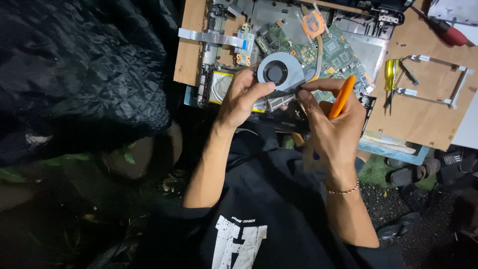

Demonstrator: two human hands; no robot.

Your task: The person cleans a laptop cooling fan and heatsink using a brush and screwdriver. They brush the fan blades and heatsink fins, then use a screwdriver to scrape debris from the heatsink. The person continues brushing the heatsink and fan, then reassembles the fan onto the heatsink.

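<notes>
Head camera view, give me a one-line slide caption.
Left hand steadies a laptop cooling fan while right hand holds an orange-handled tool over the opened laptop.

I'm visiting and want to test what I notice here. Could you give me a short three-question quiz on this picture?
1. True or false: the right hand holds an orange tool.
2. What round part does the left hand touch? A) cooling fan B) coin C) lens
3. Fill in: the yellow-handled screwdriver lies beside a metal ____ on the wooden board.

Key: 1 true; 2 A; 3 bracket.
</notes>
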